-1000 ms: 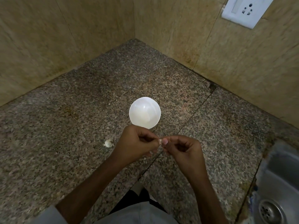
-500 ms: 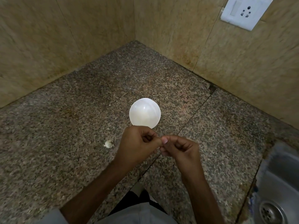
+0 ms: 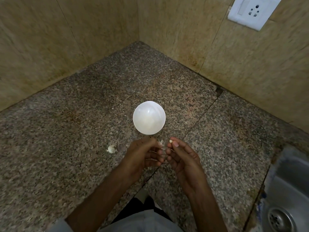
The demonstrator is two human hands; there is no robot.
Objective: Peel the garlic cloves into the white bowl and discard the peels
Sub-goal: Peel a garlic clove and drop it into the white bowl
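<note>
**A:** What is seen furthest left of the grip?

**B:** A loose clove (image 3: 111,149), with its skin on, is seen lying on the counter (image 3: 66,148). It is left of the left hand and apart from it.

**A:** How is the left hand (image 3: 143,154) held?

**B:** It is blurred. Its fingers are curled inward. A scrap of peel (image 3: 160,142) is seen at the fingertips, in the gap between the two hands. Whether the scrap is pinched or only lies beside the fingers cannot be told.

**A:** What is held on the right?

**B:** A small pale clove (image 3: 170,141) is pinched between the thumb and forefinger of the right hand (image 3: 182,158). The pinch is narrow and closed onto the clove, which is shown at the very top of the grip. The other fingers are curled loosely beneath.

**A:** Are the hands joined?

**B:** No, a small gap is seen between them.

**A:** Where is the bowl placed relative to the pinch?

**B:** The bowl (image 3: 135,113) is set on the counter just beyond the grip and slightly to its left. It is near both sets of fingertips but is not touched. What lies inside cannot be made out through the glare.

**A:** And right of the grip?

**B:** A sink (image 3: 287,181) is set into the counter, well apart from the right hand.
</note>
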